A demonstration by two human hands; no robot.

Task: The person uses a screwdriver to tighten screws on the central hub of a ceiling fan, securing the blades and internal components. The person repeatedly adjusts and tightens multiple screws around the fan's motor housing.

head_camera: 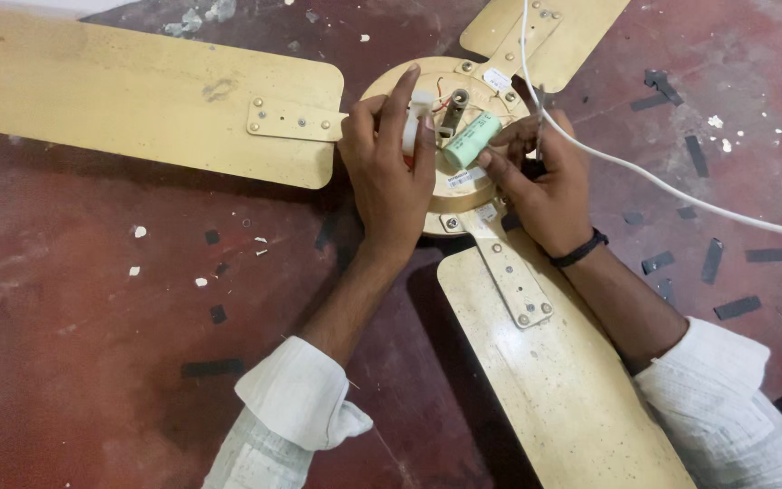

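1. Ceiling fan (427, 195) lying flat on a dark red floor (92, 299), tan blades spread out three ways, motor hub facing up between both hands.
2. Left hand (389, 172) rests on the hub's left side, fingers closed around a small white block (418, 116). Looks like a connector, but it's too small to be sure.
3. Right hand (545, 177) has its fingertips pinched on the lower end of a pale green cylinder (472, 140), which sits tilted on the hub just beside the centre shaft (454, 107). So both grips are closed on something, neither is loose.
4. Thin red wires (438, 88) run around the shaft, right under the fingers. My guess is that's the weak spot: a tug on the cylinder or the white block could snap or pull out a lead.
5. White cable (681, 192) crosses over the right hand and off to the right. If the wrist moves, it could snag and drag things sideways.
6. Small screws (260, 244) and black tape scraps (735, 308) are scattered on the floor, so anything dropped would be easy to lose there.
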